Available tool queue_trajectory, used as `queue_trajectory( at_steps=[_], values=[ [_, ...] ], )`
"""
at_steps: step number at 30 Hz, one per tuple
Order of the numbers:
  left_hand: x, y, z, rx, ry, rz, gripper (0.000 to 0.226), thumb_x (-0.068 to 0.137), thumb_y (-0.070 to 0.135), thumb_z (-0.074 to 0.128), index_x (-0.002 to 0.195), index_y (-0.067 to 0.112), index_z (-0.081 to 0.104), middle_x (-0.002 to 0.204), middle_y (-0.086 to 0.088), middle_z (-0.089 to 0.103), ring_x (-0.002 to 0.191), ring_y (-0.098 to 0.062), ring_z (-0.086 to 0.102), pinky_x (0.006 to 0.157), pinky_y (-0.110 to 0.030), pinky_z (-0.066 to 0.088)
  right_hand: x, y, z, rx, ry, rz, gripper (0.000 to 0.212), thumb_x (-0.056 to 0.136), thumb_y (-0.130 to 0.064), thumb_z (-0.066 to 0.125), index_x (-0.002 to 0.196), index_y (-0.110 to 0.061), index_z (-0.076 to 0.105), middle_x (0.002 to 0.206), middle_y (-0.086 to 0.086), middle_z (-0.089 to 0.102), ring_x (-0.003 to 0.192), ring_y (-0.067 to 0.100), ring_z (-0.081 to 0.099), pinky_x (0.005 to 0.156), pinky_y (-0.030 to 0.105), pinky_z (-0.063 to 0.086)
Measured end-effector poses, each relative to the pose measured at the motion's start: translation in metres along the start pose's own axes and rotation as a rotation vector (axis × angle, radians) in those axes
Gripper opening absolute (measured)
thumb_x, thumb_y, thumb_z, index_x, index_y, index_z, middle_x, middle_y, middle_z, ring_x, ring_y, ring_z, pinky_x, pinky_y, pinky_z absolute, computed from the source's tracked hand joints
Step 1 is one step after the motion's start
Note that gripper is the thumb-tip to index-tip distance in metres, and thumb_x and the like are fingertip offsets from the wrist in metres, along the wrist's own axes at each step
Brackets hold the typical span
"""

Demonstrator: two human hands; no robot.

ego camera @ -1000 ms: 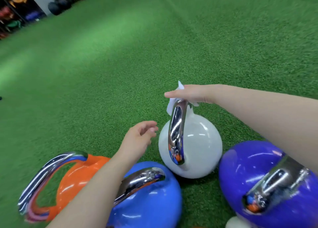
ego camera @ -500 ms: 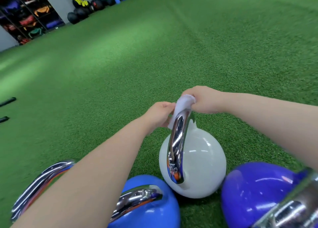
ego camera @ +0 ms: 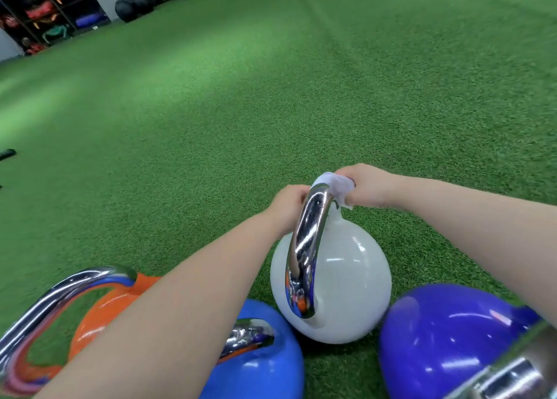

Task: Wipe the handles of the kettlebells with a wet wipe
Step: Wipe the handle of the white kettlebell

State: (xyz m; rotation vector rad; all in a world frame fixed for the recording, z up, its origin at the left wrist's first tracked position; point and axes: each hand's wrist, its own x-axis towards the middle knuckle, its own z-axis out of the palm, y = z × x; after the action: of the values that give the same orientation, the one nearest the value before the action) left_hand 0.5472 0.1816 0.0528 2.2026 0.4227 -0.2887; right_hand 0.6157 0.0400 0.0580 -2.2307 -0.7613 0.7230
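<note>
A white kettlebell point(ego camera: 340, 281) with a chrome handle point(ego camera: 306, 242) stands on the green turf. A white wet wipe point(ego camera: 334, 184) is draped over the top of that handle. My right hand point(ego camera: 367, 184) grips the wipe on the handle's right side. My left hand point(ego camera: 287, 202) is curled against the handle's left side at the wipe's other end. An orange kettlebell point(ego camera: 102, 308), a light blue kettlebell point(ego camera: 268, 365) and a purple kettlebell point(ego camera: 452, 338) stand close around, each with a chrome handle.
Green turf point(ego camera: 271, 97) stretches ahead. Dark medicine balls point(ego camera: 135, 0) and a rack of gear point(ego camera: 45, 12) line the far left wall. A black bar end point(ego camera: 7, 153) lies at the left edge.
My left hand rose from above the blue kettlebell to the white one's handle and took the wipe's left end. My right hand closed round the wipe and pulled it over the handle top.
</note>
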Motion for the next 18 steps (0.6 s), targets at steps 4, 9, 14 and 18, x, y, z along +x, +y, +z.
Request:
queue_trajectory(
  at_steps=[4, 9, 14, 18],
  values=[
    [0.016, -0.021, 0.015, -0.286, 0.007, -0.121, 0.017, 0.088, 0.008, 0.056, 0.089, -0.008, 0.06, 0.092, -0.024, 0.062, 0.083, -0.028, 0.059, 0.09, -0.046, 0.052, 0.0, 0.003, 0.007, -0.026, -0.157, 0.101, 0.021, 0.08, 0.006, 0.05, 0.083, -0.014, 0.057, 0.085, 0.007, 0.058, 0.078, 0.02, 0.052, 0.082, 0.037, 0.05],
    [0.011, -0.011, 0.021, -0.421, 0.033, -0.183, 0.029, 0.095, 0.006, 0.043, 0.07, 0.018, 0.049, 0.077, -0.001, 0.054, 0.074, -0.018, 0.056, 0.091, -0.046, 0.051, -0.004, -0.003, 0.017, 0.038, -0.226, 0.093, 0.023, 0.091, -0.004, 0.045, 0.083, -0.025, 0.051, 0.087, -0.005, 0.057, 0.09, 0.015, 0.054, 0.092, 0.034, 0.04],
    [0.002, -0.018, 0.017, -0.086, 0.129, 0.065, 0.019, 0.082, 0.011, 0.068, 0.078, -0.007, 0.065, 0.078, -0.021, 0.065, 0.069, -0.029, 0.06, 0.079, -0.042, 0.052, -0.007, 0.0, 0.012, 0.035, -0.116, 0.044, 0.02, 0.092, -0.007, 0.048, 0.082, -0.021, 0.058, 0.093, 0.003, 0.065, 0.095, 0.024, 0.059, 0.089, 0.038, 0.046],
    [-0.012, -0.01, 0.007, -0.039, 0.208, 0.198, 0.025, 0.074, 0.021, 0.077, 0.056, 0.014, 0.06, 0.053, 0.006, 0.052, 0.051, -0.01, 0.042, 0.056, -0.021, 0.042, -0.016, -0.008, 0.0, 0.007, -0.062, -0.024, 0.017, 0.093, -0.01, 0.049, 0.102, -0.012, 0.062, 0.104, 0.01, 0.066, 0.105, 0.03, 0.058, 0.09, 0.041, 0.045]
  ],
)
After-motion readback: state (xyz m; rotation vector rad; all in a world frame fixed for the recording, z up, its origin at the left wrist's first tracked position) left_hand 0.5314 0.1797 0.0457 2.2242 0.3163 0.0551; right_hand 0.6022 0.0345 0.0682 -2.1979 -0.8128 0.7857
